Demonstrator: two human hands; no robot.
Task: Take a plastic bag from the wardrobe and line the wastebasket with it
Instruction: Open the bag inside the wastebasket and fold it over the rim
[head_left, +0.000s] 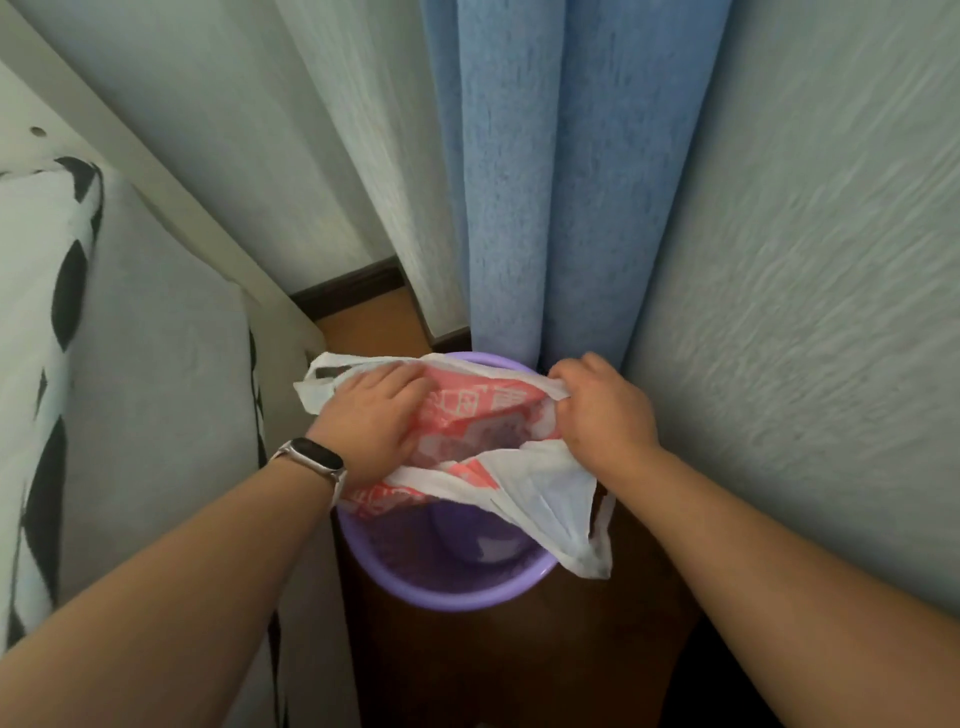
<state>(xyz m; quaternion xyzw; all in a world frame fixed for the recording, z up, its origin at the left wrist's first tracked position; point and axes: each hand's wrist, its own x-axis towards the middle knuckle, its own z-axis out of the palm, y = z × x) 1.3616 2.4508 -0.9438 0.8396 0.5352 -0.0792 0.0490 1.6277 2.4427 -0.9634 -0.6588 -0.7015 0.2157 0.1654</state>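
Observation:
A round purple wastebasket (452, 587) stands on the floor below me. A white plastic bag (540, 488) with red print is spread over its far half, its mouth partly open. My left hand (371, 415) grips the bag's left edge over the basket's left rim; a watch sits on that wrist. My right hand (602, 408) pinches the bag's right edge near the far right rim. One white handle of the bag hangs over the basket's right side. The near part of the basket's inside is bare.
A blue curtain (561, 182) hangs right behind the basket. A pale textured wall (805, 312) closes in on the right. A bed with a black-and-white cover (47, 338) and a white frame stands at the left. Dark brown wooden floor (519, 665) shows in front of the basket.

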